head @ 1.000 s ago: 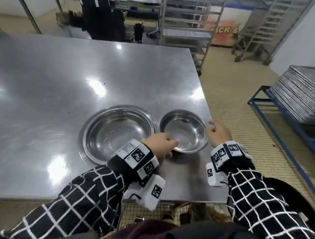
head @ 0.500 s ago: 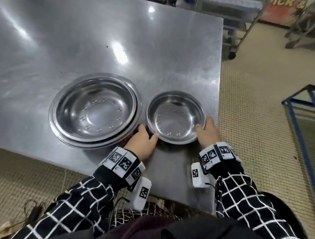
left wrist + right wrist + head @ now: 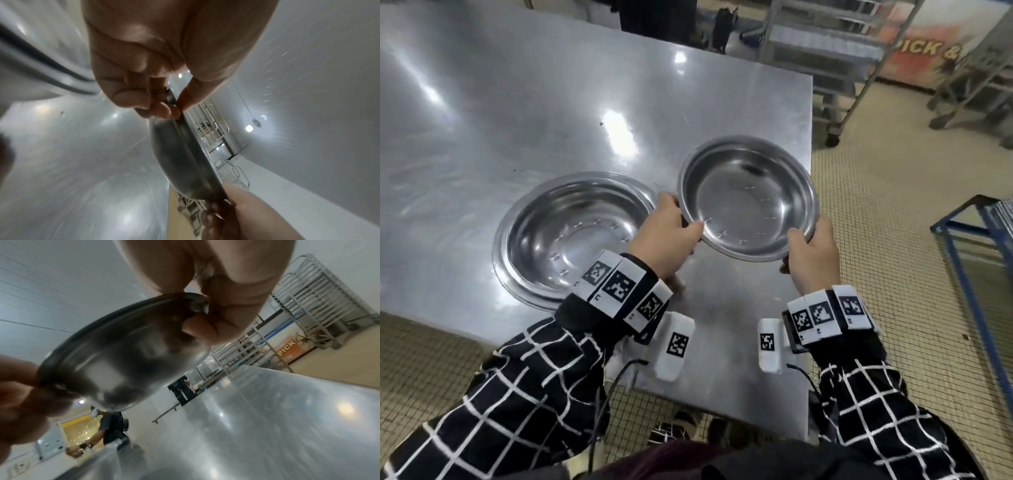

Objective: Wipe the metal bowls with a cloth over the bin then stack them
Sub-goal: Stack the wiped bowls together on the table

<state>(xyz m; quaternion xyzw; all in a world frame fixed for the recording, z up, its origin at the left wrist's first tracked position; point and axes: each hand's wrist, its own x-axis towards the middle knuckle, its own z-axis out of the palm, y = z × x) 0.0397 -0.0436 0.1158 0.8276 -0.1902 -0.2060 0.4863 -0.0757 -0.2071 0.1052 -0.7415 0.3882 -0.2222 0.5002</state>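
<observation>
A small metal bowl point(image 3: 748, 197) hangs above the steel table point(image 3: 517, 102), tilted toward me. My left hand point(image 3: 671, 236) pinches its left rim, thumb inside and fingers under. My right hand point(image 3: 811, 250) grips the near right rim the same way. From the left wrist the small bowl point(image 3: 185, 159) shows edge-on, pinched at the rim by my left hand point(image 3: 164, 104). Seen from the right wrist, the small bowl's underside point(image 3: 127, 356) fills the middle, held by my right hand point(image 3: 205, 318). A large metal bowl point(image 3: 571, 236) sits on the table to the left. No cloth or bin is in view.
The table's right edge point(image 3: 810, 205) runs just beside the lifted bowl, with tiled floor beyond. A blue metal frame point(image 3: 976, 267) stands at the right. Wheeled metal racks point(image 3: 835, 51) stand behind the table. Another person point(image 3: 111, 426) stands far off.
The small bowl has left the table: both hands closed on its rim and lifted it up and away from the large bowl. The head camera has tilted up.
</observation>
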